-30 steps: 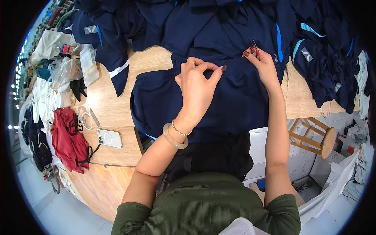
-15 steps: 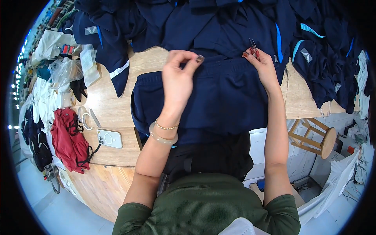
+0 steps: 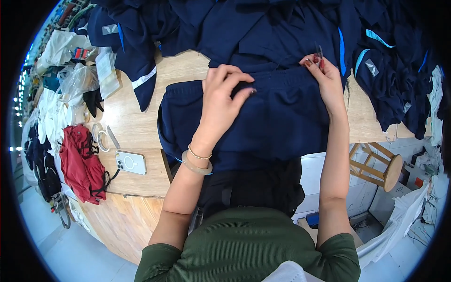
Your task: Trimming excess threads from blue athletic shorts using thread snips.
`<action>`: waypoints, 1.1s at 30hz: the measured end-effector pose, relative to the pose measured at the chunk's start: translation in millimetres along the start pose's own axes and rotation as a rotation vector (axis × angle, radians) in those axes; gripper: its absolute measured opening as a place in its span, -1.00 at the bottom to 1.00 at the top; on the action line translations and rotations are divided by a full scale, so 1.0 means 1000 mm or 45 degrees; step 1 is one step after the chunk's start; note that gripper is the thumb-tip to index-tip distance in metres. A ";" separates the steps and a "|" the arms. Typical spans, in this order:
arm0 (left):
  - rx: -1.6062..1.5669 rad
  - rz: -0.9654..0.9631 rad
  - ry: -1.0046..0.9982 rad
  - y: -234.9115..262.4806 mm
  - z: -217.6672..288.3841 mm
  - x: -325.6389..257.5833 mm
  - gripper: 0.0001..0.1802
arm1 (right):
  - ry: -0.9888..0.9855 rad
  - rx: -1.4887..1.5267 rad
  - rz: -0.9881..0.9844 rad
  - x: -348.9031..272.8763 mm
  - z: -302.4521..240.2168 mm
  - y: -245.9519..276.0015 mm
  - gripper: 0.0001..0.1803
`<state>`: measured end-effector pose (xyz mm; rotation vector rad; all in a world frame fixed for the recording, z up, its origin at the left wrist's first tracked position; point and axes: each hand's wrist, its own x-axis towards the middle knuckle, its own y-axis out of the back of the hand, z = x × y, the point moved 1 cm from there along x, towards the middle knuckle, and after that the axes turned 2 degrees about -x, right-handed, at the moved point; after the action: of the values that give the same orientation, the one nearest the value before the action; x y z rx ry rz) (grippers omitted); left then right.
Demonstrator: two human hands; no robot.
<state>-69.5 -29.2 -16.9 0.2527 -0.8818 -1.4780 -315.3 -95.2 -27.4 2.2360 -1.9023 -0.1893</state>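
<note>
A navy garment with a gathered elastic waistband (image 3: 263,117) lies across the near edge of the table, its lower part hanging toward my lap. At the waistband's left half, my left hand (image 3: 224,94) is open, with curved fingers and the thumb apart from them. My right hand (image 3: 324,77) is closed at the waistband's right end, its thumb and a finger pinching the cloth edge. That hand also holds small thread snips (image 3: 321,58) with red handles, their pointed blades directed away from me. The snips' lower part is hidden in the palm.
Heaped navy garments (image 3: 277,33) with blue and white trim cover the table's far side. To the left lie a phone (image 3: 131,162), tape rolls (image 3: 102,140), a red bag (image 3: 82,164) and plastic bags (image 3: 80,84). A wooden stool (image 3: 392,171) stands at right below the table.
My left hand has come down onto the waistband, and its fingers have opened from a pinch. My right hand has shifted slightly right with the snips, and the waistband's right end has moved with it.
</note>
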 end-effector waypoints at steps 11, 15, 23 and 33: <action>-0.396 -0.355 0.204 -0.002 -0.005 0.022 -0.82 | -0.127 0.505 0.005 -0.055 -0.056 -0.034 -0.82; -0.714 -0.331 0.388 0.004 -0.001 0.035 -0.91 | -0.126 0.280 -0.031 -0.057 -0.051 -0.039 -0.86; -1.129 -0.463 0.513 0.018 0.006 0.041 -0.91 | -0.058 -0.133 0.066 -0.063 -0.062 -0.037 -0.89; -0.987 -0.369 0.359 0.021 0.017 0.041 -0.88 | 0.036 -0.305 0.051 -0.068 -0.075 -0.038 -0.89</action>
<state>-70.3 -58.1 22.9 0.0032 -0.0086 -1.8849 -273.2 -17.3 34.3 2.0315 -1.8026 -0.3575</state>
